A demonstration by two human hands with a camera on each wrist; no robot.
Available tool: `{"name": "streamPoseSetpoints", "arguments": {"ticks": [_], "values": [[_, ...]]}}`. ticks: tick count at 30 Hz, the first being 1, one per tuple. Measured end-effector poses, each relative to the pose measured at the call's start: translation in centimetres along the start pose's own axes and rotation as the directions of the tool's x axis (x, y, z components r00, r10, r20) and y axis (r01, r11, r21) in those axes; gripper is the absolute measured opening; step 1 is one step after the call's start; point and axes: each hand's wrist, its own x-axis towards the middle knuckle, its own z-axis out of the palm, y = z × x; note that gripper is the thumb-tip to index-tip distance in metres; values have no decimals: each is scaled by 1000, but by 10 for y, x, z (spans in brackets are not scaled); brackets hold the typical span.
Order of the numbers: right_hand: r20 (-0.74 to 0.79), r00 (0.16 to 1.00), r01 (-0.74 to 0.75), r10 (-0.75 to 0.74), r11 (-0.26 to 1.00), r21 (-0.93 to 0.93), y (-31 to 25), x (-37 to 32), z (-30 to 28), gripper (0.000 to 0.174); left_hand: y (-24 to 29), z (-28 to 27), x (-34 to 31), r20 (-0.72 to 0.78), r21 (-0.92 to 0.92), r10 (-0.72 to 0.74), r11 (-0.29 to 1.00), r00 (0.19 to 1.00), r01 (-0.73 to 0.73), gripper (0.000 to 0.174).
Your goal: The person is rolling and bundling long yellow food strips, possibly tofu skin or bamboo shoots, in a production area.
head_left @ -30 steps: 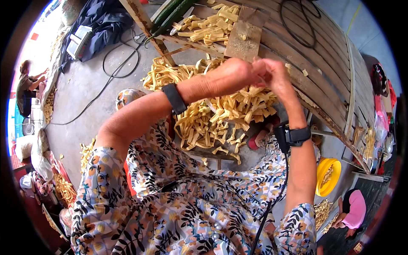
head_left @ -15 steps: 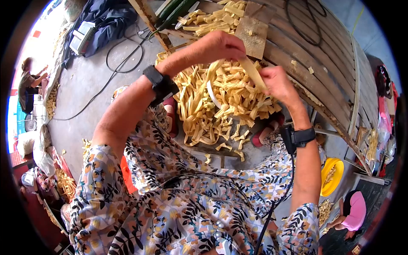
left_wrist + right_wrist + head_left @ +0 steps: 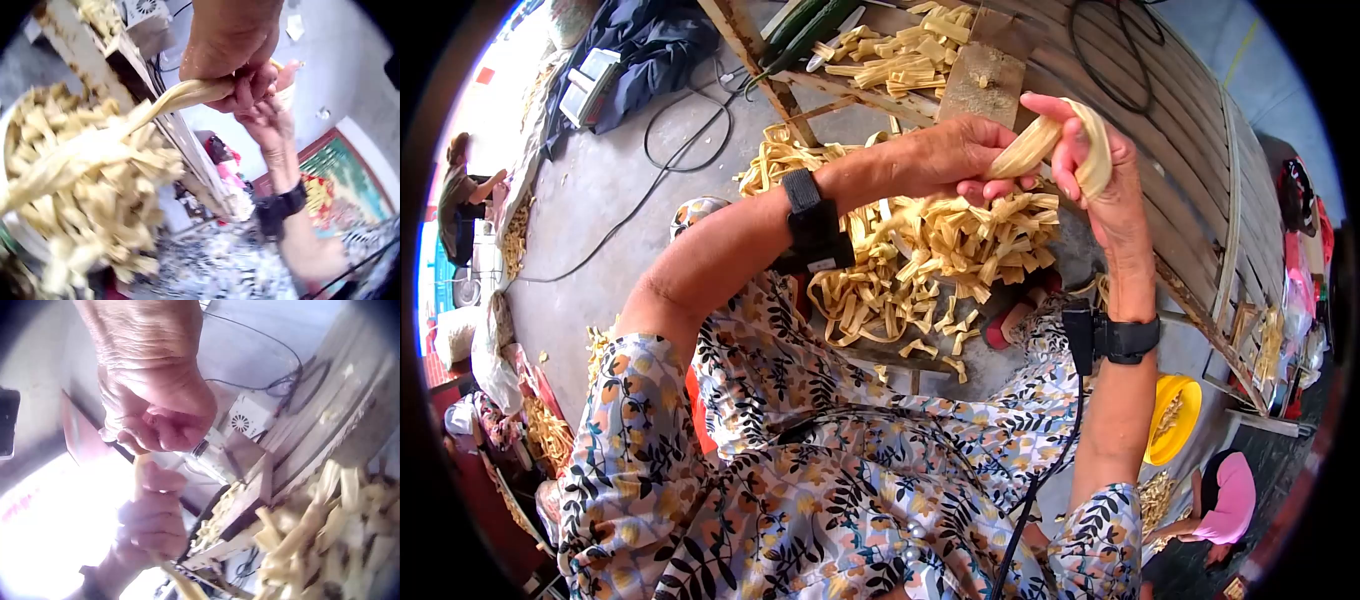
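Note:
In the head view my left hand (image 3: 980, 158) grips a pale yellow flat strip (image 3: 1025, 150) between thumb and fingers. The strip runs across to my right hand (image 3: 1115, 190), where it loops round the curled fingers. Seen from the left wrist, a twisted length of strip (image 3: 187, 97) trails from the left hand (image 3: 234, 47) over a heap. The right wrist view shows the right hand (image 3: 156, 400) with its fingers curled at the strip's end, close to the left hand (image 3: 153, 515). Below both hands lies a pile of similar strips (image 3: 970, 245), several of them knotted.
A slatted wooden table (image 3: 1170, 170) with a rusty edge stands ahead. On it are a board (image 3: 980, 85), more cut strips (image 3: 900, 65), a long green vegetable (image 3: 810, 35) and a coiled cable (image 3: 1140, 90). A yellow bucket (image 3: 1170, 420) stands at right; a person in pink (image 3: 1230, 495) bends nearby.
The strip was stretched between both hands half a second ago; now it loops round the right fingers. The right hand has moved up and right, the left hand right and slightly down.

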Motion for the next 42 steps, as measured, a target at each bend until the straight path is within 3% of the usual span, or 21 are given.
{"name": "streamPoseSetpoints", "arguments": {"ticks": [1, 3, 4, 5, 6, 10, 13, 14, 17, 18, 20, 22, 25, 29, 30, 33, 34, 37, 38, 41, 42], "values": [[-26, 999, 37, -37, 999, -31, 1, 0, 1, 30, -6, -3, 4, 143, -178, 23, 984, 989, 3, 28], [-44, 998, -43, 40, 996, -80, 11, 0, 9, 28, -21, -2, 5, 271, -415, 27, 905, 962, 91, 36], [-24, 997, -75, 72, 983, -170, 9, 0, 12, 28, -27, -3, 8, 362, -443, 16, 883, 932, 157, 41], [-6, 994, -107, 109, 960, -259, 7, -1, 14, 29, -31, 0, 6, 337, -491, 14, 856, 941, 163, 45], [-1, 990, -141, 144, 963, -230, 8, -1, 16, 29, -32, 0, 5, 280, -459, -21, 875, 960, 153, 44], [-27, 1000, -20, 11, 937, -349, 19, -1, 21, 27, -36, -5, 5, 226, -521, 21, 847, 974, 103, 35], [0, 937, 244, -348, 656, -715, 27, 6, 17, 28, -37, -11, 7, -17, -493, 9, 870, 1000, -16, 28], [-135, 959, 104, -250, 750, -653, 21, 4, 22, 28, -35, -7, 9, -169, -447, -19, 892, 986, -60, 22], [-134, 837, 68, -531, 342, -937, 30, 3, 20, 27, -21, -3, 10, -493, -149, 162, 952, 855, -267, 17], [-176, 846, 55, -502, 413, -909, 34, 3, 20, 24, -19, -3, 8, -539, -16, 221, 962, 813, -273, 15], [-324, 940, -156, -112, 701, -696, 34, 5, 18, 22, -14, 1, 6, -535, 213, 350, 937, 769, -278, 14], [-318, 916, -355, 245, 863, -359, 47, 9, 9, 19, -11, 0, 2, -459, 481, 446, 852, 768, -207, 17], [-287, 889, -391, 356, 917, -75, 37, 8, 14, 20, -11, -4, 0, -399, 482, 402, 857, 824, -185, 17], [-240, 929, -346, 280, 888, -302, 57, 9, 4, 19, -7, -1, -1, -391, 460, 315, 881, 865, -113, 25], [-260, 941, -320, 218, 826, -464, 58, 8, 4, 15, -10, -2, 0, -398, 483, 296, 872, 868, -76, 32], [-231, 942, -11, -244, 664, -747, 59, 6, 21, 11, -17, -3, 3, -326, 802, 421, 598, 847, 12, 33], [-175, 940, 28, -294, 576, -817, 51, 3, 24, 9, -20, -3, 3, -268, 884, 507, 468, 819, -1, 30], [-193, 883, 158, -428, 657, -738, 54, 6, 20, 8, -19, -5, 4, -482, 563, 339, 827, 808, -12, 28], [-259, 880, 161, -399, 762, -628, 53, 7, 17, 6, -14, -3, 2, -523, 413, 248, 911, 816, -13, 28], [-504, 846, 94, -172, 980, -177, 39, 9, 8, 6, -12, 1, 6, -500, -8, 98, 993, 860, -118, 28], [-593, 803, 71, -58, 997, -2, 32, 10, -3, 8, -9, 4, 4, -500, -19, 103, 991, 860, -129, 28]]}}
